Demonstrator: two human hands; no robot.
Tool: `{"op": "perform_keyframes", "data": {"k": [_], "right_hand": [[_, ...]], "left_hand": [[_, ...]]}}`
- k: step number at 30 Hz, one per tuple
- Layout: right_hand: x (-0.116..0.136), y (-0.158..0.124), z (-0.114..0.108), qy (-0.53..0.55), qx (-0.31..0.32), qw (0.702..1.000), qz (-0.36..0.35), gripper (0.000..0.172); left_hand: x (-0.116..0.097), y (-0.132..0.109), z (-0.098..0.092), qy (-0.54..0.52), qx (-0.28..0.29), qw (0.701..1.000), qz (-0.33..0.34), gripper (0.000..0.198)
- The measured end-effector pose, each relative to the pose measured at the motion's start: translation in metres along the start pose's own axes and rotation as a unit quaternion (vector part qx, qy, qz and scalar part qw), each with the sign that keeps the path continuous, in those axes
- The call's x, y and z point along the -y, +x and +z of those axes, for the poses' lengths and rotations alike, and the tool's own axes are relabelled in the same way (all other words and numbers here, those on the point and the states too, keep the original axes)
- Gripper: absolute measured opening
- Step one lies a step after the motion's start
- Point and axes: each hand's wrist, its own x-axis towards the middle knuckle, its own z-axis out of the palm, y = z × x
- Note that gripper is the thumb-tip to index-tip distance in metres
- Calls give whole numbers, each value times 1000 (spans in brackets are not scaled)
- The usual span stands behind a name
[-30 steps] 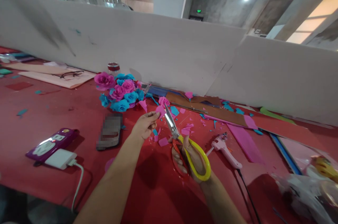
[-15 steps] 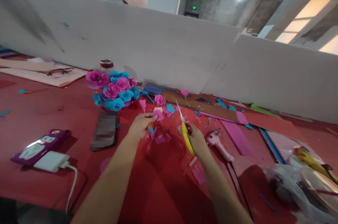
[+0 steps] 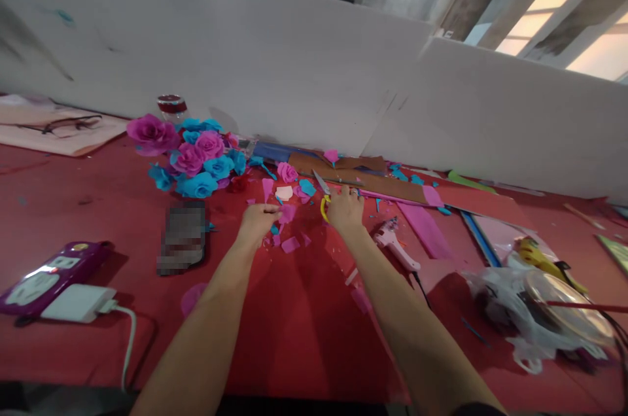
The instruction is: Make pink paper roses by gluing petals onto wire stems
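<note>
My left hand [image 3: 258, 223] is closed in a pinch on the edge of a small pink paper piece [image 3: 287, 213], just over the red table. To its right, my right hand [image 3: 346, 208] reaches palm down over the scissors [image 3: 324, 208], low at the tabletop. One yellow handle loop shows beside the fingers, and the blades point away to the upper left. The rest of the scissors is hidden under the hand. Pink and blue paper scraps [image 3: 290, 244] lie between the hands. A pink paper rose [image 3: 287, 172] rests beyond them.
Pink and blue paper flowers [image 3: 197, 185] stand at back left, near a phone-like dark object [image 3: 182, 239]. A purple power strip [image 3: 53, 272] carries a white charger [image 3: 78, 302]. At right are a pink glue gun [image 3: 398, 247], brown paper [image 3: 392, 188] and a plastic bag [image 3: 505, 301].
My right hand has turned palm down and moved forward and left with the scissors, lowering them toward the table. My left hand still pinches the pink paper. The view has tilted down and shifted right.
</note>
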Motion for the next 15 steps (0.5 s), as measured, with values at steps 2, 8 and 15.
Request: {"op": "perform_keyframes", "data": {"k": [2,8,15], "right_hand": [[5,-18,-6,58,-33,997,-39,32],[13,-67,7,396,20,914,-82,25],[5,-71,19,492,4,871,-10,21]], "left_hand": [[4,3,1,9,-7,1000,17,16],[7,7,-2,14,-9,997,69,23],[-5,-2,-9,25,-22,997,74,21]]}}
